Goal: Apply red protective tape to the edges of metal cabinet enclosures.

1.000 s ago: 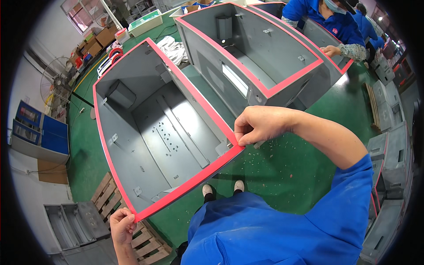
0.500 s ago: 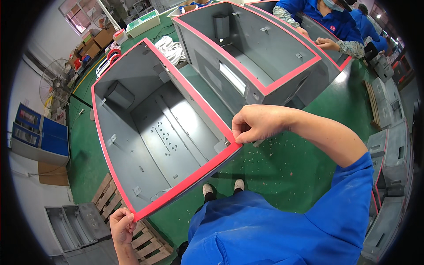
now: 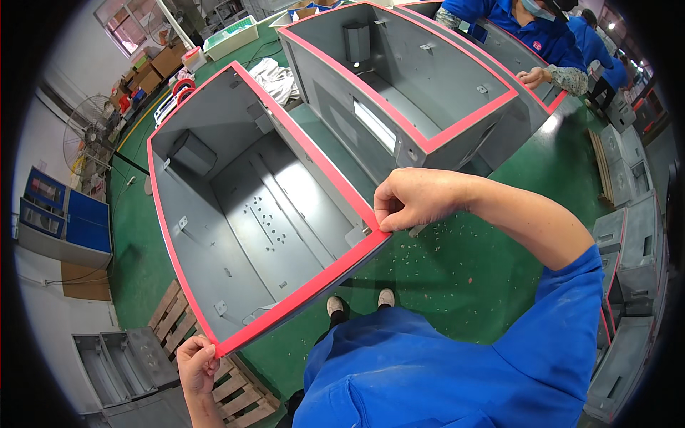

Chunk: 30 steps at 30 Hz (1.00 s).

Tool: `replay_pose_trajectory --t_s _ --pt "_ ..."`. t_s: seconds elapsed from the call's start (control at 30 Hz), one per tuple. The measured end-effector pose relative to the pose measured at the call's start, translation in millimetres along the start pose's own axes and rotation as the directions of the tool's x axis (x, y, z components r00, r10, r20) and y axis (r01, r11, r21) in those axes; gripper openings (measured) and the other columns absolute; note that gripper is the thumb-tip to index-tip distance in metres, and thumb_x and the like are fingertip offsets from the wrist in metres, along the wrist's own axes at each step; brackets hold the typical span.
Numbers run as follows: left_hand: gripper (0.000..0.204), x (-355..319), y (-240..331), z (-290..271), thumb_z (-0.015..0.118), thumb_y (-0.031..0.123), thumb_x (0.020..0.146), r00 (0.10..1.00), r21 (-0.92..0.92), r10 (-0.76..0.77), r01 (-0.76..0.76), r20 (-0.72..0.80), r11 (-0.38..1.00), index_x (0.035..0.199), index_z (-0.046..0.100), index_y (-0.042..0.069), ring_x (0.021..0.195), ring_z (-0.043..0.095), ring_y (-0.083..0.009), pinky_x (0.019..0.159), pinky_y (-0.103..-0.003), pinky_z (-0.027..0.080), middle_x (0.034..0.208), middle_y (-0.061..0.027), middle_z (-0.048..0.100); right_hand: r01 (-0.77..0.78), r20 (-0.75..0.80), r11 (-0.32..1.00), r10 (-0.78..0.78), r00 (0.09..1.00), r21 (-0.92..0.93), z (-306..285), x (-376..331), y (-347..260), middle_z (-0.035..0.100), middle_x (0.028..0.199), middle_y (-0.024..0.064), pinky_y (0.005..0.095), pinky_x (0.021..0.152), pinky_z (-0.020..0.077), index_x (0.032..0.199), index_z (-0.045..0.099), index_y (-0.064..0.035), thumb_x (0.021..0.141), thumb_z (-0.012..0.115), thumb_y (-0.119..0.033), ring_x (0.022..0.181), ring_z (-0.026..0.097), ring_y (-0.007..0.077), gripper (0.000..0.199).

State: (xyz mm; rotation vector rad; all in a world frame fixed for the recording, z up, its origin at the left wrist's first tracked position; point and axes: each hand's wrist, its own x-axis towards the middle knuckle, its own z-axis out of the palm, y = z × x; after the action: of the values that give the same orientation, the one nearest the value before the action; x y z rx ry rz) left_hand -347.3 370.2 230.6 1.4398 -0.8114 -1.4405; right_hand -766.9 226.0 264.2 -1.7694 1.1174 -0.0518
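Right in front of me is an open grey metal cabinet (image 3: 194, 246) on its back, its rim lined with red tape (image 3: 330, 175). Along the near edge runs a straight strip of red tape (image 3: 300, 298). My left hand (image 3: 197, 365) pinches it at the near left corner. At the right corner, the thumb and forefinger of my right hand (image 3: 422, 200) pinch the other end. Whether the strip lies fully flat on the edge between them, I cannot tell. The tape hides my fingertips in part.
A second grey cabinet (image 3: 471, 139) with a red-taped rim stands beyond to the right. Behind it a person in blue (image 3: 540, 44) works at another cabinet. Wooden pallets (image 3: 246, 392) lie at lower left, and a standing fan (image 3: 91, 128) is further back. Grey metal boxes (image 3: 635, 242) line the right.
My hands stay in place on the tape. The co-worker's hands shift at the far cabinet, and another person in the background has moved.
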Motion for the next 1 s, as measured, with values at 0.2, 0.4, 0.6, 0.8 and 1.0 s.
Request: replay_pose_trajectory --t_s 0.2,0.4,0.6,0.8,1.0 --pt "0.011 0.2 -0.6 -0.5 0.061 0.0 0.069 1.0 -0.002 0.002 -0.002 -0.001 1.0 0.066 0.05 -0.001 0.041 0.041 -0.0066 0.033 -0.016 0.028 0.058 -0.0039 0.048 0.003 -0.013 1.0 -0.003 1.0 -0.016 1.4 0.8 1.5 0.062 0.072 0.0085 0.0265 0.063 0.0463 0.076 0.06 0.0023 0.074 0.059 -0.012 0.067 0.058 0.014 0.015" --pt "0.012 0.2 0.4 1.1 0.061 0.0 0.07 1.0 -0.003 0.001 -0.001 0.001 1.0 0.066 0.05 -0.001 0.041 0.041 -0.0063 0.033 -0.016 0.028 0.058 -0.0039 0.048 -0.001 -0.036 1.0 0.0 0.999 -0.028 3.2 -0.4 0.7 0.062 0.07 0.0079 0.0255 0.062 0.0463 0.076 0.059 0.0025 0.074 0.059 -0.012 0.066 0.058 0.0127 0.015" --pt "0.012 0.2 0.3 0.4 0.061 0.0 0.07 1.0 0.0 0.0 0.0 -0.001 1.0 0.066 0.05 -0.001 0.041 0.041 -0.0064 0.033 -0.016 0.028 0.058 -0.0037 0.048 -0.035 -0.029 0.999 0.035 0.999 -0.012 2.3 -2.8 -4.5 0.062 0.074 0.0103 0.0292 0.064 0.0466 0.076 0.061 0.0019 0.072 0.058 -0.01 0.07 0.059 0.0176 0.013" --pt "0.011 0.3 -0.6 -0.4 0.061 0.0 0.069 1.0 0.003 -0.002 0.002 -0.007 1.0 0.066 0.05 0.0 0.041 0.041 -0.0065 0.033 -0.016 0.027 0.058 -0.0037 0.048 -0.002 -0.05 1.0 0.001 0.999 -0.009 4.3 -2.1 -0.2 0.061 0.069 0.0085 0.0267 0.061 0.0459 0.074 0.059 0.0025 0.073 0.059 -0.011 0.065 0.057 0.014 0.013" --pt "0.012 -0.2 -0.3 1.3 0.061 0.0 0.069 1.0 0.006 -0.003 0.003 -0.017 1.0 0.065 0.05 0.0 0.041 0.04 -0.0065 0.033 -0.016 0.028 0.058 -0.0034 0.047 0.029 -0.118 1.0 -0.03 0.993 -0.009 9.7 -4.4 2.8 0.059 0.067 0.0065 0.0246 0.059 0.045 0.078 0.057 0.0024 0.074 0.061 -0.011 0.064 0.056 0.0113 0.014"
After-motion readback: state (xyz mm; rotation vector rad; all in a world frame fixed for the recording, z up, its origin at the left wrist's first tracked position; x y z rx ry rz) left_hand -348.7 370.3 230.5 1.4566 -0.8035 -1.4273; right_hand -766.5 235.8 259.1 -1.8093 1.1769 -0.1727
